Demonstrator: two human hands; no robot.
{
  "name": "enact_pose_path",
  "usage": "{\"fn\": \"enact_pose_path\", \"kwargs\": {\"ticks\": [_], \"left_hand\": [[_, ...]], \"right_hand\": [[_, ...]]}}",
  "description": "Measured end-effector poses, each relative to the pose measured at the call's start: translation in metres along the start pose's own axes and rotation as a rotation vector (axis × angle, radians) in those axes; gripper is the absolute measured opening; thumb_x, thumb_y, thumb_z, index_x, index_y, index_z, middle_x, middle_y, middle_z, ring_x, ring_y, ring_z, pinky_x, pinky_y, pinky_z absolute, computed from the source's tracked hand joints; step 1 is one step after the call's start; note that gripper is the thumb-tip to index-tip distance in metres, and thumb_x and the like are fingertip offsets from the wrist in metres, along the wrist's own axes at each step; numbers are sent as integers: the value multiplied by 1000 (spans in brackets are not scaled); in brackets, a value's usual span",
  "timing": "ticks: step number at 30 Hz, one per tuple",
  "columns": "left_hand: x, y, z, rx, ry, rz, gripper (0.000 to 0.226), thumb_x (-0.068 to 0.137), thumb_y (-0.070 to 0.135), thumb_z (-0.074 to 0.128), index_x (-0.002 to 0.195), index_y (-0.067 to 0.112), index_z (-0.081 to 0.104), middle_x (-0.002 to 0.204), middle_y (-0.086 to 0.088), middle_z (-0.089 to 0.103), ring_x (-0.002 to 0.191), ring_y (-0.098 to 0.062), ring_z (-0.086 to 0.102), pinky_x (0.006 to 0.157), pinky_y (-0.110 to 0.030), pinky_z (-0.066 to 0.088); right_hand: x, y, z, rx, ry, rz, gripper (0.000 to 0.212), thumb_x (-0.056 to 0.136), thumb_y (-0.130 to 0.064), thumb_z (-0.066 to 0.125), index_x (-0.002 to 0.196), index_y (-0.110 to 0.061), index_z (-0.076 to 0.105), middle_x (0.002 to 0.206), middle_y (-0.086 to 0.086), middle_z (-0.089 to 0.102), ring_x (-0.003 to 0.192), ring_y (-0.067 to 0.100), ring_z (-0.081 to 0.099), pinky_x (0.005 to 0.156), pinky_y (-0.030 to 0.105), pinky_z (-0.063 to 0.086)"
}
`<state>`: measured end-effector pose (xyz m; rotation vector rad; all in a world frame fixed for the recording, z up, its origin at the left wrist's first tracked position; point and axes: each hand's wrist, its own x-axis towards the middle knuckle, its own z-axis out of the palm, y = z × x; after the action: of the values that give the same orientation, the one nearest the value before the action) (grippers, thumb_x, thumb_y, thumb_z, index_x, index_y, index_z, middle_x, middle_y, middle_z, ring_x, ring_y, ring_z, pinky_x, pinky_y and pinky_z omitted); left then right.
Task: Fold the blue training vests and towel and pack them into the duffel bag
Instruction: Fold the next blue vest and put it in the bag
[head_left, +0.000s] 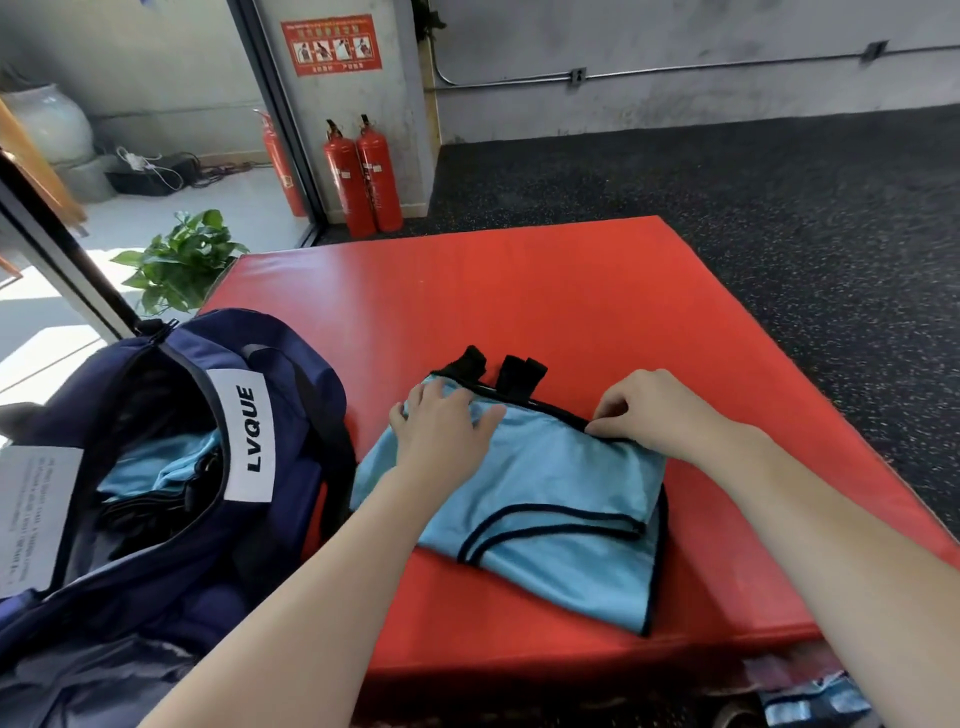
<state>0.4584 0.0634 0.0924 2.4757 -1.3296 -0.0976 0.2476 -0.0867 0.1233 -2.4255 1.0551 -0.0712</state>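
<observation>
At the near right edge, a scrap of light blue fabric (815, 701) shows below the red gym mat (545, 291); I cannot tell whether it is another vest or the towel. On the mat's near half lies the blue training vest (545, 509), already doubled over, its black-trimmed armhole curving across the top layer and its black straps (511, 371) sticking out at the far edge.

The left hand (444, 428) rests flat on the vest's far left corner, fingers spread and fairly straight, pinning the cloth. The right hand (657, 410) pinches the black-trimmed far edge on the right, fingers curled tight.

To fold well from here, the left palm should probably keep its weight on the corner while the right draws the trimmed edge taut, so the layers line up before the next fold; tucking the straps in would help the bundle stay compact.

To the left, touching the mat, the navy duffel bag (291, 519) gapes unzipped, with light blue folded vests (156, 467) already inside.
</observation>
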Motion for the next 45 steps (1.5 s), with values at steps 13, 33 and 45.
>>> {"fn": "enact_pose_path", "kwargs": {"ticks": [13, 33, 45], "left_hand": [[-18, 93, 36, 62, -201, 307, 61, 99, 63, 37, 155, 38, 27, 163, -12, 18, 150, -30, 15, 118, -50, 13], [-148, -13, -24, -169, -121, 320, 40, 97, 43, 60, 134, 29, 61, 130, 8, 53, 125, -15, 43, 110, -35, 37], [-195, -40, -24, -224, -128, 492, 27, 88, 19, 73, 115, 20, 72, 118, 10, 65, 114, -5, 57, 104, -22, 42]], "right_hand": [[-69, 13, 0, -29, -225, -63, 30, 74, -49, 82, 68, -21, 74, 63, -8, 71, 55, 3, 58, 55, 23, 45], [-153, -5, 46, 22, 32, -286, 60, 83, -77, 58, 131, -40, 58, 133, -31, 44, 130, -10, 28, 108, 19, 29], [-187, -3, 69, 11, 18, -329, 34, 85, -24, 80, 117, -30, 70, 118, -23, 58, 117, -2, 46, 105, 19, 37]]}}
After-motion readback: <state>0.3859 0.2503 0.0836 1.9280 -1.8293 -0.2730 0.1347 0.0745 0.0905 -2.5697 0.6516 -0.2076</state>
